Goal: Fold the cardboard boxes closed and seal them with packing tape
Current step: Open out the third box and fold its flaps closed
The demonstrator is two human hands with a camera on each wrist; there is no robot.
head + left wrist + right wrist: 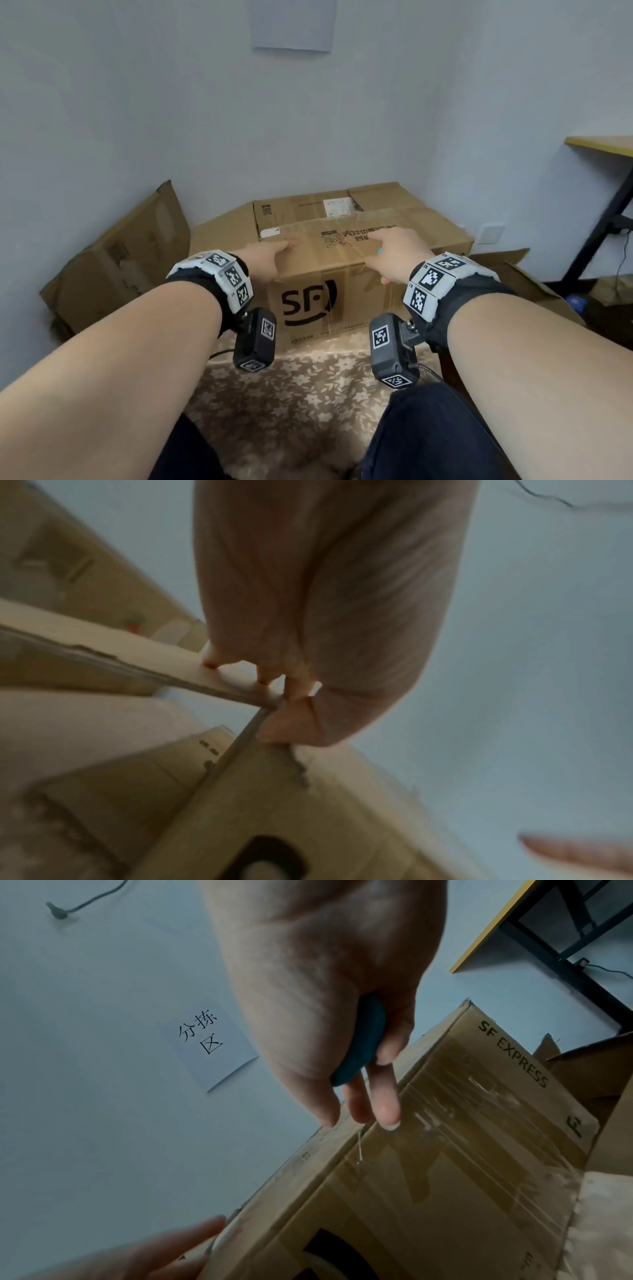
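Mid-frame on the floral cloth (308, 394): cardboard box (342, 301). Pinching the near flap (325, 253) at its left corner with the left hand (265, 255). Pressing it down with straight fingers of the right hand (394, 253), blue tool (363, 1042) clutched in palm, probably to hold it flat for taping.

Looks pretty blurry, pointing along the left hand (325, 601) from the palm side. Fingertips (214, 658) down on the pale edge of a cardboard flap (103, 639), thumb (287, 723) tucked against its corner from below. Underneath, the brown box (240, 804) with a black logo (270, 859) at the bottom edge. Pale wall (531, 669) behind, thin cable (544, 496) up top right, and a bit of the right hand (575, 856) poking in lower right.
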